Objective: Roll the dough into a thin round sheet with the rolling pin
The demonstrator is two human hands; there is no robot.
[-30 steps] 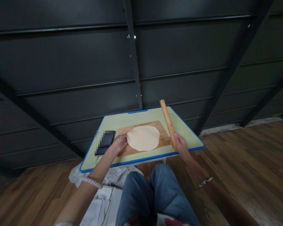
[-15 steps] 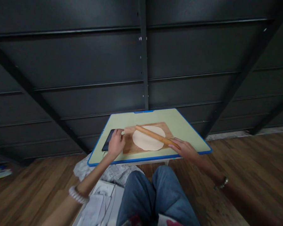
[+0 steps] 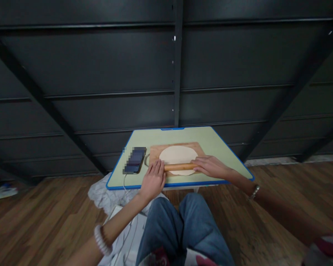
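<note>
Dough (image 3: 179, 153) lies oval beneath a wooden roller (image 3: 180, 167).

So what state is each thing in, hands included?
Dough sheet: flat, roundish
Rolling pin: lying across dough sheet
Left hand: over rolling pin's left end
Right hand: over rolling pin's right end
Cutting board: flat beneath dough sheet
Smartphone: on table, screen pixelated
Cable: draped over table edge

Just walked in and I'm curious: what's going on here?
A person in jeans has the left grip and right grip on opposite ends of a rolling pin, which lies across the nearer part of a flat, pale, dough-like sheet. The sheet is on a wooden board, set on a green, blue-edged table. A dark phone-like device lies to the board's left.
</note>
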